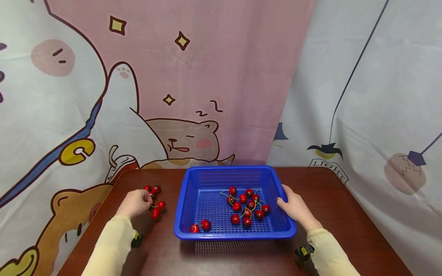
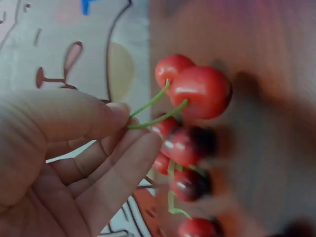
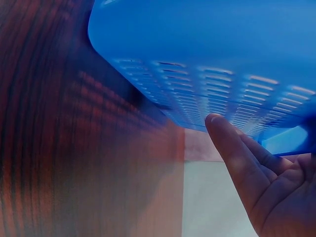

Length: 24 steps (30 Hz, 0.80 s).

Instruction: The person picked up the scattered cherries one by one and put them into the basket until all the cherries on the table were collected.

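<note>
Left hand with two glossy, green-stemmed red cherries

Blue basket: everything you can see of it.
The blue basket is rectangular and looks like moulded plastic, with rounded corners, a smooth rim, slotted walls and a perforated floor. It stands upright, open side up, on the brown table, its longer sides running left to right. Cherries lie inside: a cluster right of centre, two more toward the near left corner. The right hand touches its right side.
</note>
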Each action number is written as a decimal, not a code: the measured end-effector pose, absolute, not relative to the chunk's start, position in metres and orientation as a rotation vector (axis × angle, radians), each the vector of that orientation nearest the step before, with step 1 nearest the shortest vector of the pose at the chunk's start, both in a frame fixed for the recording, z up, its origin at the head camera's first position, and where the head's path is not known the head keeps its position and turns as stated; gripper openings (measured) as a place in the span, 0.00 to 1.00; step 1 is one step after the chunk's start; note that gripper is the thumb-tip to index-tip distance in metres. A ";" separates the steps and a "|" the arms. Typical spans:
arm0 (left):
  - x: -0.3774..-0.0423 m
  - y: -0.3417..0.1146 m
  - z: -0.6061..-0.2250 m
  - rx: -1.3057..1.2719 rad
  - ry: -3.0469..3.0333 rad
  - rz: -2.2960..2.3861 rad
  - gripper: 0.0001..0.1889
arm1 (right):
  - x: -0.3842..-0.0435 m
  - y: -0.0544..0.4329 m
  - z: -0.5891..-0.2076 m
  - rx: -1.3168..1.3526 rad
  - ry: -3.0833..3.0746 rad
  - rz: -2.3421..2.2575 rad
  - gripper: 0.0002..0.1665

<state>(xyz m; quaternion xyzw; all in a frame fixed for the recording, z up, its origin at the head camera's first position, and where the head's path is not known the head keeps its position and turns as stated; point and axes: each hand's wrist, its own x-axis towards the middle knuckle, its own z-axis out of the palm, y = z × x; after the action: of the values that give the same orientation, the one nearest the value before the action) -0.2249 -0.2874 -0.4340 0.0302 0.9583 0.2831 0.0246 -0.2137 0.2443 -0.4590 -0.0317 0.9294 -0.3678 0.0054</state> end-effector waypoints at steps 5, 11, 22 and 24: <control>-0.226 -0.273 -0.410 0.082 2.989 0.956 0.02 | -0.213 0.244 -0.460 -0.083 2.891 -1.163 0.37; -0.230 -0.256 -0.380 0.114 3.081 0.969 0.03 | -0.212 0.245 -0.461 -0.093 2.888 -1.172 0.37; -0.243 -0.213 -0.340 0.339 3.195 0.997 0.03 | -0.213 0.245 -0.460 -0.106 2.909 -1.172 0.37; -0.246 -0.204 -0.337 0.359 3.190 1.016 0.03 | -0.214 0.244 -0.459 -0.106 2.907 -1.176 0.37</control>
<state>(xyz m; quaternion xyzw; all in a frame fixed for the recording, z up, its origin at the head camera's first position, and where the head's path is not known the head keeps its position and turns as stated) -0.2459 -0.2037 -0.3365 0.1058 0.9415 0.2997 -0.1125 -0.2135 0.2444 -0.4594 -0.0338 0.9265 -0.3748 0.0020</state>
